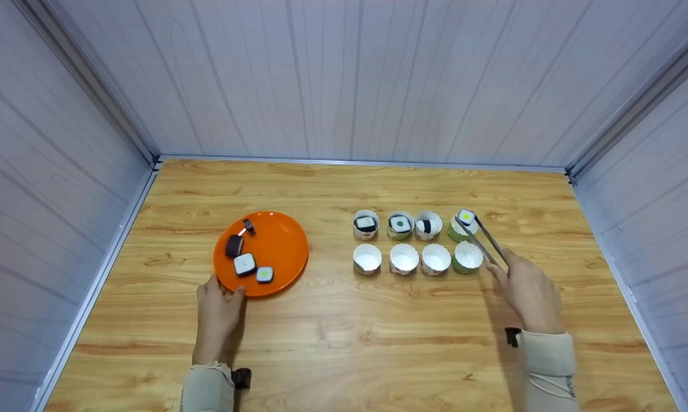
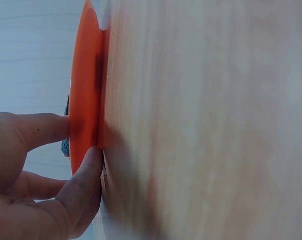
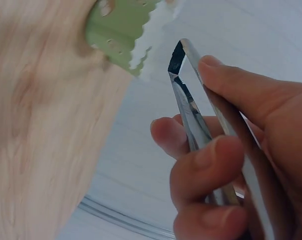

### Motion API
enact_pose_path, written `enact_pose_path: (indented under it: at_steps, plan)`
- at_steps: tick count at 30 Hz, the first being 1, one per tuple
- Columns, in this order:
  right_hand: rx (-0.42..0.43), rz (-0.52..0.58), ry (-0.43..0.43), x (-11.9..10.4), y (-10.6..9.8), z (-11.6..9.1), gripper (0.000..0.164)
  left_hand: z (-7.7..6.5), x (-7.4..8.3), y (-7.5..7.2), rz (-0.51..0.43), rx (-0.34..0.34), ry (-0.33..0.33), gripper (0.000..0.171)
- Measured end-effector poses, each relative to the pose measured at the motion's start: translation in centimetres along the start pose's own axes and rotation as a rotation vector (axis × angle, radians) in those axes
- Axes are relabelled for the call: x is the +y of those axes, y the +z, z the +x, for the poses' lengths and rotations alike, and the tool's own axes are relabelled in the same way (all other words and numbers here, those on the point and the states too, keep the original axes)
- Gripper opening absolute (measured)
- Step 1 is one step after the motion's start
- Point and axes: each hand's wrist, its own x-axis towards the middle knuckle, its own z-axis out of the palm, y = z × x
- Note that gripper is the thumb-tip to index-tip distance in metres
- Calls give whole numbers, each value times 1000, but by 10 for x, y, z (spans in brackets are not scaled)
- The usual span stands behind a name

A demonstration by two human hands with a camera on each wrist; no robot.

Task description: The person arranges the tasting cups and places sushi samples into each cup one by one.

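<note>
In the head view my left hand (image 1: 218, 309) grips the near-left rim of an orange plate (image 1: 283, 246), thumb and fingers on either side of it in the left wrist view. Several toy sushi pieces lie on the plate, among them a white square one (image 1: 244, 264) and a yellow-centred one (image 1: 265, 274). My right hand (image 1: 531, 292) holds metal tongs (image 3: 243, 147). Between the tong tips is another yellow-centred sushi piece (image 1: 465, 216), over the back-right green paper cup (image 1: 456, 233); in the right wrist view the tips hide it.
Paper cups stand in two rows right of the plate. Three back cups hold sushi pieces: one left (image 1: 365, 222), one centre (image 1: 400, 223), one striped (image 1: 428, 226). The front row includes a white cup (image 1: 367, 259) and a green one (image 1: 468, 256). Pale walls (image 1: 344, 80) enclose the wooden table (image 1: 332, 343).
</note>
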Motion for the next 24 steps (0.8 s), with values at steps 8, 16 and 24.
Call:
enact_pose_path:
  at_steps: [8, 16, 24]
  plan:
    - [3, -17, -15, 10, 8, 0, 58, 0, 1, 1, -12, -2, -12, 68]
    - [38, -2, -25, 9, 9, 2, 56, 1, -1, 1, 18, 30, 52, 64]
    - [88, 24, -72, -13, 12, 3, 50, 1, -1, 1, 15, 16, 27, 66]
